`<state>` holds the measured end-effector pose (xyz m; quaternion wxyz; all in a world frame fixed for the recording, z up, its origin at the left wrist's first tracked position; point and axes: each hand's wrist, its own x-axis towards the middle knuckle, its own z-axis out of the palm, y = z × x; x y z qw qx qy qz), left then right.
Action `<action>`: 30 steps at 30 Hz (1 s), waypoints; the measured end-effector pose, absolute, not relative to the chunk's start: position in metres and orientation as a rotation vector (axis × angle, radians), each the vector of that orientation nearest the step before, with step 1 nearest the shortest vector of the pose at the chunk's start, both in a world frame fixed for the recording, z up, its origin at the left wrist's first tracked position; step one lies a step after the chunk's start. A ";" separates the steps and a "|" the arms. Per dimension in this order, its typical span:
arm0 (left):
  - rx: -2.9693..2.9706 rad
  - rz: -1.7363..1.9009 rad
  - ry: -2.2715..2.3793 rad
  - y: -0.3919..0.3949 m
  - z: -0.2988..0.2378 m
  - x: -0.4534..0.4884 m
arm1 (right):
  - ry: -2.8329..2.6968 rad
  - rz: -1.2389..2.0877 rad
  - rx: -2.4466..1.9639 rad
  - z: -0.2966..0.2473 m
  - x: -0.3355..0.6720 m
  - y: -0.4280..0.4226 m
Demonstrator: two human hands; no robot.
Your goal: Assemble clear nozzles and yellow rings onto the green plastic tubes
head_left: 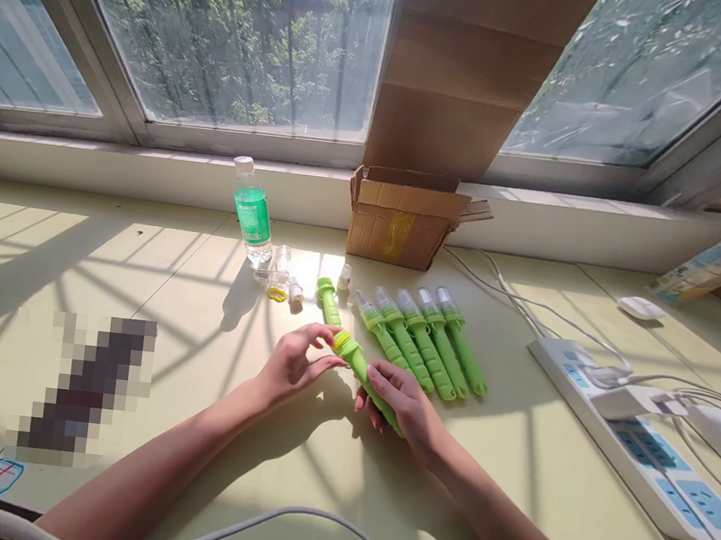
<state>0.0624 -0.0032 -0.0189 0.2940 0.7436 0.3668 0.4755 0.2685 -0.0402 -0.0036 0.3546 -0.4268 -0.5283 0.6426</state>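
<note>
My right hand (402, 399) is wrapped round a green plastic torch handle (359, 366), tilted with its top toward the upper left. At that top end sits a yellow ring (341, 338), and no clear cap is on it. My left hand (301, 356) pinches the ring end between thumb and fingers. Just beyond lies another green handle (329, 301) without a clear cap. Several green torches with clear caps (427, 341) rest in a row to the right of it. A small white piece (345, 278) stands behind the uncapped handle.
Clear caps (282, 260), a yellow ring (276, 294) and a white piece (296, 291) lie near a green-labelled bottle (253, 214). An open cardboard box (401, 223) stands by the window. A power strip (637, 454) with cables is at right. One cable (296, 511) crosses the front.
</note>
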 end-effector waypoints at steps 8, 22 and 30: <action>1.979 1.304 0.973 -0.003 -0.020 0.063 | -1.355 1.672 -1.109 -0.003 0.268 -0.040; 1.992 1.217 0.925 0.000 -0.019 0.061 | -1.360 1.706 -1.108 0.000 0.269 -0.040; 2.125 1.327 0.935 -0.002 -0.021 0.063 | -1.420 1.639 -1.203 -0.006 0.270 -0.039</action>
